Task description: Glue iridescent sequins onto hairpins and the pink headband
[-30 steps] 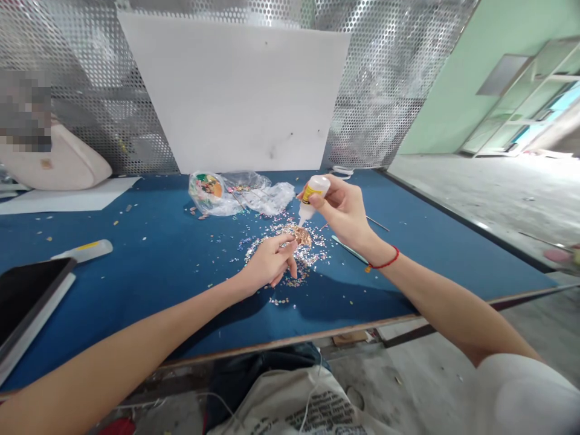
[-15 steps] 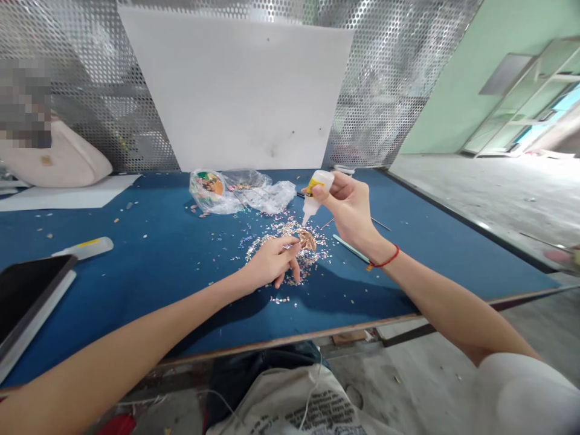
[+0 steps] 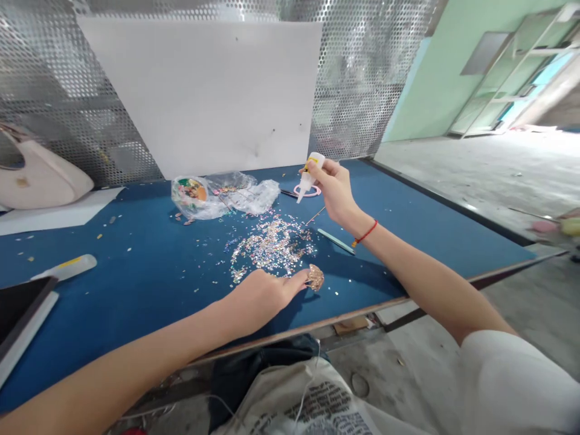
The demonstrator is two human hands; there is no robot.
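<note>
My left hand (image 3: 267,297) is closed, pinching a small gold-coloured, shell-like ornament (image 3: 316,278) between thumb and fingers, low over the near side of the blue table. The ornament's exact kind is unclear. A white glue bottle (image 3: 312,174) with a yellow label is gripped in my right hand (image 3: 336,192), its nozzle tilted down and to the left, well apart from the ornament. Between and beyond my hands lies a loose spread of shiny sequins (image 3: 272,244). A pale green pair of tweezers (image 3: 335,240) rests below my right wrist, beside a thin stick (image 3: 316,215).
Clear plastic bags (image 3: 254,196) with colourful bits lie toward the back. A pink ring-shaped handle (image 3: 308,191) sits behind the glue bottle. On the left are another bottle (image 3: 75,266), a dark flat device (image 3: 22,308) and a cream handbag (image 3: 40,175). A white board (image 3: 203,96) leans behind.
My left hand has drawn the ornament toward me, away from the sequins and the nozzle. My right hand still holds the glue bottle up. The view has shifted slightly right.
</note>
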